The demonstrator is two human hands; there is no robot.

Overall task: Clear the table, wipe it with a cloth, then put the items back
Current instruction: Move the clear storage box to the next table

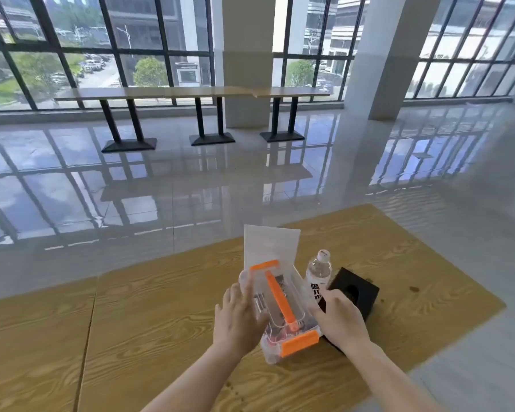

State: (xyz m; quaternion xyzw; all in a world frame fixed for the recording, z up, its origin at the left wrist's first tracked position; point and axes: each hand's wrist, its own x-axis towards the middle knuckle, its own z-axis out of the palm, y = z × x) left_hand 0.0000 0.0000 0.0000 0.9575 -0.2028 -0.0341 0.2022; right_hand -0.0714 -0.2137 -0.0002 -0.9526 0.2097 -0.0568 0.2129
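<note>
A clear plastic box (275, 295) with an orange handle and orange clasps stands on the wooden table (146, 316). My left hand (238, 316) lies flat against its left side, fingers straight. On the box's right side is my right hand (338, 318), fingers curled round the edge. Behind the box lies a white folded cloth or sheet (269, 245). To the right stand a clear water bottle (318, 272) and a black square box (357, 292).
The table's far edge and right corner (488, 304) are close to the items. Beyond is a glossy tiled floor (220, 179), a row of long tables by the windows (191, 93) and two white pillars.
</note>
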